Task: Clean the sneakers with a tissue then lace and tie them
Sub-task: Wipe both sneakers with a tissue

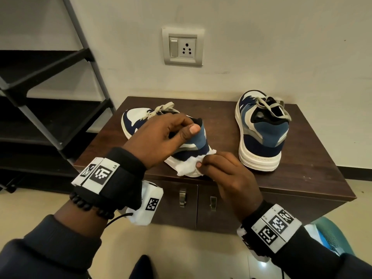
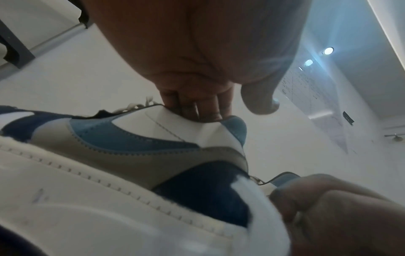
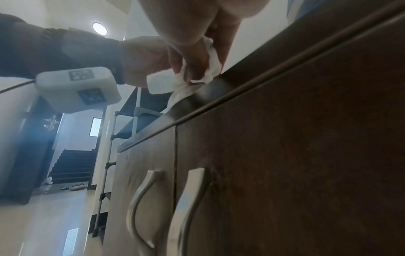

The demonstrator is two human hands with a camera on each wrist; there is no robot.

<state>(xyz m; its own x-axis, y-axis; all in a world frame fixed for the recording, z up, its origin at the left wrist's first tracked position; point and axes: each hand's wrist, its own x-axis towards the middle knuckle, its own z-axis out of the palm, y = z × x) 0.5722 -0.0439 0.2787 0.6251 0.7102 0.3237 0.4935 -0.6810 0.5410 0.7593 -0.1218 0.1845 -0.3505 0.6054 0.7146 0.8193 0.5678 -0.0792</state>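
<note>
Up close, the left hand (image 1: 161, 135) pinches the heel collar of the near sneaker (image 1: 136, 121) at the centre of the frame, fingers tucked inside, thumb outside; the right hand (image 1: 227, 174) holds a crumpled white tissue (image 1: 188, 167) clamped in its fingertips against that shoe's heel, low in the centre. Its partner, the second sneaker (image 1: 261, 133), stands apart at the right on the brown cabinet (image 1: 314, 170), laces loose; a wall socket (image 1: 182, 46) sits above.
</note>
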